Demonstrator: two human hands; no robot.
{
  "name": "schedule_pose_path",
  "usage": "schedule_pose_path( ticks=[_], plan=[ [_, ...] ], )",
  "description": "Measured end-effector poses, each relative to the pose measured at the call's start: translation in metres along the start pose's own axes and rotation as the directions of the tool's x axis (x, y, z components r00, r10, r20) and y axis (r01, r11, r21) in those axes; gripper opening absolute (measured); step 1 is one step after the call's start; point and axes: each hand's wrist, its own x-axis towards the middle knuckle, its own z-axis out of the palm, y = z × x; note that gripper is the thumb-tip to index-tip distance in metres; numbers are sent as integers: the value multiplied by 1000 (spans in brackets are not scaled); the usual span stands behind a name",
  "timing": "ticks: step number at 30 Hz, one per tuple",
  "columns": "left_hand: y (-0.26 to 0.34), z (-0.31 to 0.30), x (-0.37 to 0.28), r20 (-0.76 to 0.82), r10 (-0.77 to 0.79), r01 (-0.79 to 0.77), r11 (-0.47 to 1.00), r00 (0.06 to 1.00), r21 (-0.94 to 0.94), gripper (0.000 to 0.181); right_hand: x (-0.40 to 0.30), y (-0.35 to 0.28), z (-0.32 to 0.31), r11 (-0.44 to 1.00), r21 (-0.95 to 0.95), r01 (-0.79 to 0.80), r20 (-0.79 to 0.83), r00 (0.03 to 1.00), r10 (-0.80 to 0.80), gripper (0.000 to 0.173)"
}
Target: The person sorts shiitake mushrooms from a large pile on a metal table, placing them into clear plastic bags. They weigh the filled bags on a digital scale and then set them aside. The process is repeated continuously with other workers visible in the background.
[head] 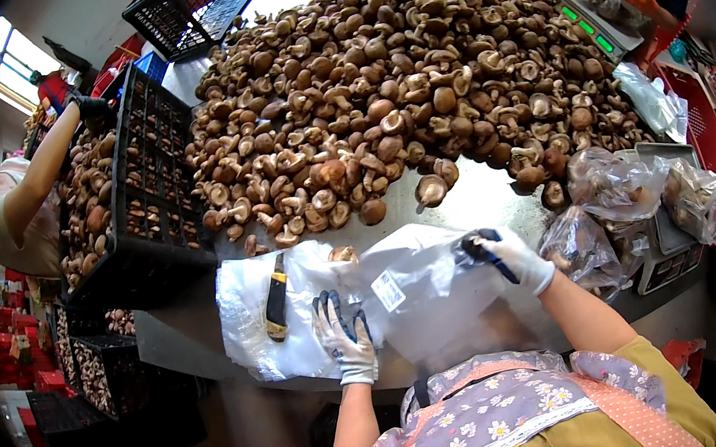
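Observation:
My left hand (345, 338), in a white knit glove with dark coated fingers, lies with fingers spread on a stack of flat clear plastic bags (247, 335). My right hand (507, 257), gloved alike, grips the edge of a plastic bag (435, 281) that bears a printed white label (388, 290). A knife with a black and yellow handle (277, 307) rests on the stack, left of my left hand. One mushroom (342, 254) sits at the stack's upper edge. Beyond both hands spreads a large heap of brown shiitake mushrooms (373, 84) on the metal table (498, 197).
Filled mushroom bags (585, 250) lie at right on and around a scale (670, 269). A black crate of mushrooms (122, 208) stands tilted at left near a co-worker's arm (42, 175). Another black crate (191, 13), a second scale (598, 28) and other co-workers' gloved hands are at the far side.

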Motion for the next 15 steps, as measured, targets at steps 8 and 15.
schedule_pose_path(
  ticks=[8,15],
  plan=[
    [63,-16,23,91,-284,298,901,955,-315,45,-19,-15,-22,987,85,135,-145,982,-122,15],
    [171,31,52,554,-33,505,458,832,-731,34,-24,2,28,932,337,135,-119,988,-100,23]
  ],
)
